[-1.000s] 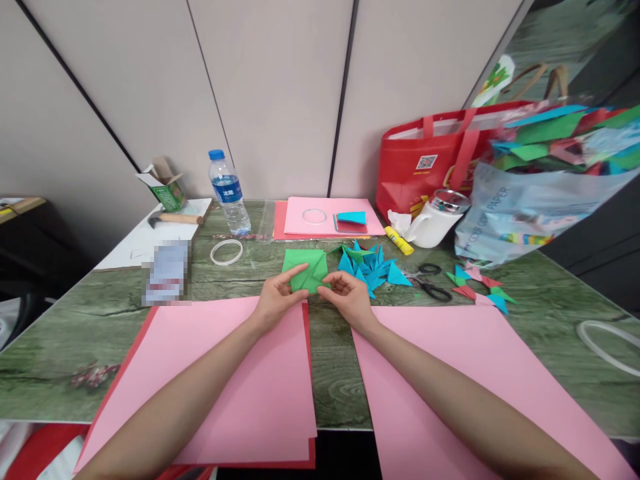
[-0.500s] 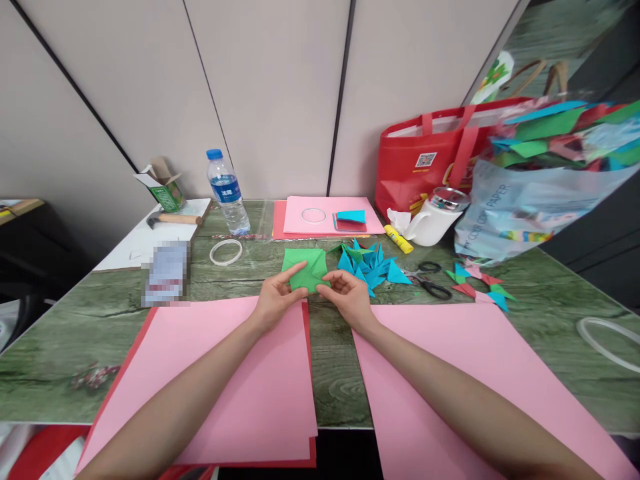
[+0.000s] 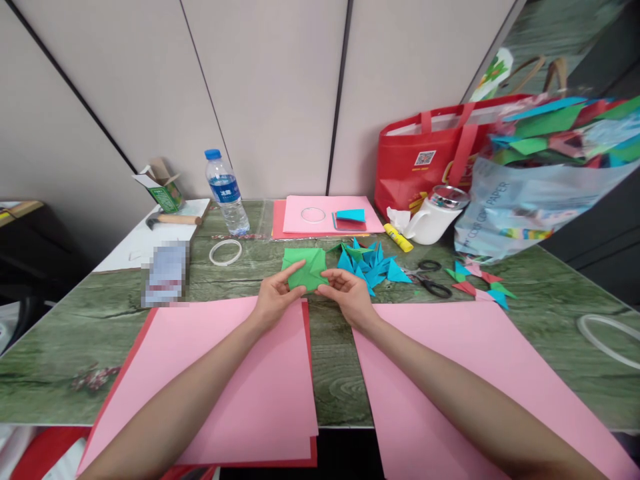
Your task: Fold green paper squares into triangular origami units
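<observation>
Evidently little has shifted: the left hand [image 3: 274, 300] and right hand [image 3: 353, 297] still pinch the folded green paper [image 3: 311, 275] mid-worktop [image 3: 340, 373], blue folded pieces [image 3: 374, 271] at the paper's three o'clock; the same fold seems still in hand.

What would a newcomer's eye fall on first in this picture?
The green, squarish folded paper, at the centre between the left hand and right hand, would probably come first. Next, perhaps, come the pointed blue paper pieces right of it and the large red bag with straps at the back right.
</observation>
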`<state>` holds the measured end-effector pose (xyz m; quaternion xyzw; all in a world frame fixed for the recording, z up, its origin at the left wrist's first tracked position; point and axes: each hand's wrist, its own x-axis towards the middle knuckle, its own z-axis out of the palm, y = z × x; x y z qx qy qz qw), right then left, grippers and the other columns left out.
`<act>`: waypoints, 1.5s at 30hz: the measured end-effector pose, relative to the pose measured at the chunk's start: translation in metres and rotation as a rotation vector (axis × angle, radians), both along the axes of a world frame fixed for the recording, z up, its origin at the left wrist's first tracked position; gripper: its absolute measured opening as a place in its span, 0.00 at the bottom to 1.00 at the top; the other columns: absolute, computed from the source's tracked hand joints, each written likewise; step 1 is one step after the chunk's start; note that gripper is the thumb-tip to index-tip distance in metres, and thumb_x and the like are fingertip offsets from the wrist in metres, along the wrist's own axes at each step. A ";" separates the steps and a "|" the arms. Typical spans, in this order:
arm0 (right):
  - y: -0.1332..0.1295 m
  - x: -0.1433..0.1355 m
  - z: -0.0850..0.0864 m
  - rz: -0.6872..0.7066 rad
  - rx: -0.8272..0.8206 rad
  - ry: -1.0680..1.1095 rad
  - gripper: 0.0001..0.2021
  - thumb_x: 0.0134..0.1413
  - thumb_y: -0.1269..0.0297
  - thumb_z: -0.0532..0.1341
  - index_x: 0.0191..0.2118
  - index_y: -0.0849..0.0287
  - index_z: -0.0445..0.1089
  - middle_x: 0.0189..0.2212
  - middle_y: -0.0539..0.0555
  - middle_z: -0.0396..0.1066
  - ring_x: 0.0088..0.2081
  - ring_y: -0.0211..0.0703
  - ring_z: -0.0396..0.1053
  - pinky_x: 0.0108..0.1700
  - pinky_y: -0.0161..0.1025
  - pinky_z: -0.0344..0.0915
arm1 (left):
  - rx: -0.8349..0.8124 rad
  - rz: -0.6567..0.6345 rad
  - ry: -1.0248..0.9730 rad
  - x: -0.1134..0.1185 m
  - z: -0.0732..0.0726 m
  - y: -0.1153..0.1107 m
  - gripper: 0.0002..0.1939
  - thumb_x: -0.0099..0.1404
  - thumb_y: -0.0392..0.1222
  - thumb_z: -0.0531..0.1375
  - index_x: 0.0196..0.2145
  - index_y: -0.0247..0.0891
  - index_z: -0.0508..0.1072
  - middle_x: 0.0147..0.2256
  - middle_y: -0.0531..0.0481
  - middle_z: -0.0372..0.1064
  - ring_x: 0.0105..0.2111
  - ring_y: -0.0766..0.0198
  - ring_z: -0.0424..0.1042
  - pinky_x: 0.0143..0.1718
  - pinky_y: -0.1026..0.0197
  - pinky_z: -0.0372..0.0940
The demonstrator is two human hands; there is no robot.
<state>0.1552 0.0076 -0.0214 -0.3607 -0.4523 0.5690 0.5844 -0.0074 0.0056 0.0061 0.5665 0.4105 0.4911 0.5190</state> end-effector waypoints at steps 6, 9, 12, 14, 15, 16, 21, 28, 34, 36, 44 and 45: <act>0.003 0.002 0.001 0.101 -0.102 0.142 0.16 0.30 0.65 0.69 0.32 0.57 0.71 0.26 0.46 0.63 0.30 0.35 0.67 0.41 0.45 0.69 | -0.093 -0.058 -0.153 -0.001 -0.002 0.004 0.33 0.47 0.38 0.65 0.52 0.37 0.63 0.37 0.47 0.71 0.34 0.64 0.67 0.37 0.62 0.61; 0.003 0.003 0.003 0.131 -0.042 0.057 0.14 0.36 0.61 0.66 0.34 0.58 0.70 0.28 0.48 0.65 0.32 0.38 0.68 0.42 0.46 0.69 | -0.081 -0.047 -0.119 -0.001 -0.001 0.004 0.32 0.48 0.38 0.64 0.52 0.36 0.63 0.34 0.49 0.71 0.32 0.65 0.67 0.34 0.64 0.61; -0.001 0.001 0.005 0.084 0.072 -0.137 0.13 0.39 0.62 0.64 0.34 0.58 0.68 0.33 0.52 0.64 0.36 0.41 0.66 0.35 0.41 0.71 | -0.018 -0.006 0.013 -0.001 -0.001 0.001 0.30 0.49 0.39 0.63 0.51 0.36 0.64 0.28 0.52 0.69 0.27 0.68 0.65 0.29 0.66 0.60; -0.005 -0.001 0.005 0.011 0.132 -0.236 0.15 0.36 0.63 0.65 0.34 0.57 0.64 0.36 0.52 0.62 0.37 0.42 0.65 0.30 0.37 0.71 | 0.017 0.002 0.093 0.000 -0.001 -0.001 0.29 0.50 0.40 0.63 0.50 0.36 0.65 0.27 0.52 0.69 0.26 0.68 0.64 0.28 0.66 0.60; -0.006 -0.003 0.004 -0.018 0.145 -0.273 0.16 0.36 0.64 0.65 0.35 0.57 0.63 0.36 0.52 0.61 0.37 0.41 0.65 0.29 0.36 0.70 | 0.032 -0.004 0.113 0.001 -0.001 -0.002 0.28 0.50 0.41 0.62 0.50 0.37 0.65 0.29 0.51 0.70 0.27 0.67 0.65 0.29 0.66 0.60; -0.008 -0.004 0.004 -0.031 0.144 -0.289 0.17 0.36 0.65 0.65 0.36 0.56 0.61 0.37 0.52 0.61 0.35 0.41 0.65 0.28 0.36 0.70 | 0.048 -0.011 0.117 0.002 -0.001 -0.003 0.28 0.50 0.41 0.62 0.50 0.37 0.65 0.33 0.50 0.71 0.29 0.66 0.66 0.31 0.65 0.61; -0.009 -0.008 0.005 0.038 0.095 -0.218 0.20 0.37 0.68 0.63 0.37 0.53 0.55 0.34 0.49 0.62 0.30 0.38 0.67 0.31 0.38 0.70 | 0.078 -0.025 0.137 0.004 -0.002 -0.004 0.27 0.50 0.40 0.62 0.50 0.37 0.66 0.40 0.48 0.70 0.36 0.61 0.67 0.37 0.63 0.62; -0.005 -0.005 0.006 0.103 0.024 -0.082 0.15 0.40 0.68 0.60 0.36 0.53 0.55 0.26 0.44 0.63 0.25 0.37 0.69 0.31 0.42 0.71 | -0.027 -0.106 0.019 0.001 -0.002 -0.001 0.32 0.50 0.38 0.62 0.53 0.35 0.61 0.41 0.46 0.70 0.37 0.61 0.69 0.39 0.59 0.63; -0.001 -0.001 0.002 0.145 0.037 -0.097 0.14 0.43 0.65 0.60 0.37 0.54 0.56 0.26 0.45 0.65 0.27 0.37 0.71 0.34 0.42 0.71 | -0.014 -0.068 0.066 -0.001 -0.001 0.001 0.30 0.51 0.36 0.61 0.53 0.34 0.61 0.39 0.47 0.71 0.34 0.63 0.69 0.37 0.61 0.64; -0.002 -0.002 0.001 0.120 0.050 -0.143 0.16 0.41 0.65 0.62 0.37 0.54 0.57 0.26 0.45 0.65 0.27 0.38 0.70 0.33 0.41 0.71 | 0.014 -0.053 0.119 0.000 -0.002 0.001 0.29 0.50 0.35 0.60 0.52 0.34 0.62 0.39 0.47 0.71 0.34 0.64 0.68 0.36 0.63 0.63; -0.001 -0.003 0.001 0.070 0.038 -0.188 0.16 0.39 0.63 0.64 0.35 0.55 0.58 0.24 0.45 0.64 0.26 0.37 0.69 0.31 0.40 0.71 | 0.030 -0.064 0.135 0.002 -0.006 -0.001 0.31 0.49 0.32 0.59 0.53 0.34 0.61 0.37 0.47 0.71 0.36 0.61 0.68 0.34 0.64 0.63; -0.001 -0.003 0.001 0.073 0.031 -0.181 0.16 0.39 0.63 0.64 0.35 0.55 0.59 0.24 0.45 0.64 0.26 0.37 0.69 0.31 0.40 0.71 | 0.024 -0.076 0.113 0.001 -0.007 -0.001 0.31 0.49 0.33 0.59 0.53 0.34 0.61 0.37 0.47 0.71 0.35 0.61 0.68 0.33 0.64 0.63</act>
